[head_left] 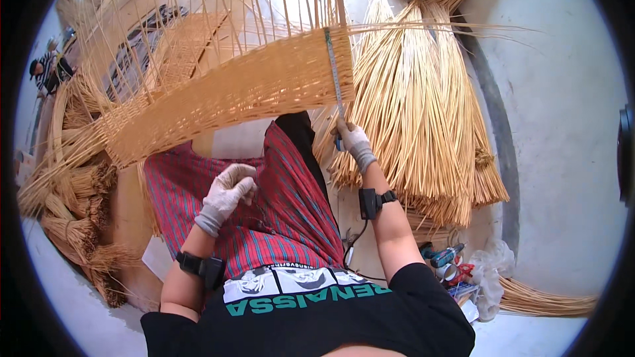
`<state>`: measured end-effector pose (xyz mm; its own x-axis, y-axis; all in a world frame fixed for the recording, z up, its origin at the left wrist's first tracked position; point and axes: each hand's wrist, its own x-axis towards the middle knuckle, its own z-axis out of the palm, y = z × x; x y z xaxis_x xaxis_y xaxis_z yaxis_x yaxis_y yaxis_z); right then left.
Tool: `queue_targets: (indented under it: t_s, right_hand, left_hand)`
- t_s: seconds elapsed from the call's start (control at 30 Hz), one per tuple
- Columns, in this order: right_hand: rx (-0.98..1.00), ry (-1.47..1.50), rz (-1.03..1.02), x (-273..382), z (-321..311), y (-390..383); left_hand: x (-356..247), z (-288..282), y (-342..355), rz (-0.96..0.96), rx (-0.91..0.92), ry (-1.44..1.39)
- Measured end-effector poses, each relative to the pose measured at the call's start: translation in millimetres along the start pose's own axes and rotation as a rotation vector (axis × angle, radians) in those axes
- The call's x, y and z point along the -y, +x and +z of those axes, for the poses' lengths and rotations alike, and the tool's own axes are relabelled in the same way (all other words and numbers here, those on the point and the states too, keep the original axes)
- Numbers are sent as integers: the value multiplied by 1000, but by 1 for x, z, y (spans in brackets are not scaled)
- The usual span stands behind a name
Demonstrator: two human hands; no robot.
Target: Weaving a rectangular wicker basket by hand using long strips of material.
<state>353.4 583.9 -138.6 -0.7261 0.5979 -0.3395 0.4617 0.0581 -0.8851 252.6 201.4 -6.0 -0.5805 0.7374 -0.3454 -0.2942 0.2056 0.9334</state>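
You hold a tape measure (335, 74) along the right end of the woven panel (231, 96).
Your right hand (353, 141) has its gloved fingers closed around the tape's lower end, the blade running up across the weave; your left hand (231, 192) is over the red plaid cloth (291, 215) on your lap, its fingers loosely half curled and holding nothing visible. The panel spans in front of you, thin stakes rising from its upper edge, beside pale reed bundles (413, 119).
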Motion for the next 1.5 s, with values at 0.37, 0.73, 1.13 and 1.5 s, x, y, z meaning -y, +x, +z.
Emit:
queue_targets:
  t_s: [0.37, 0.73, 1.13, 1.5]
  right_hand:
    - [59, 131, -211, 146, -64, 19]
    - [10, 128, -138, 175, -65, 58]
    - [-193, -65, -60, 148, -58, 88]
    - [-2, 363, -366, 176, -17, 15]
  left_hand:
    - [16, -6, 8, -118, 41, 67]
    - [27, -11, 7, -211, 68, 214]
    - [30, -11, 15, -210, 89, 238]
    - [9, -13, 9, -144, 65, 105]
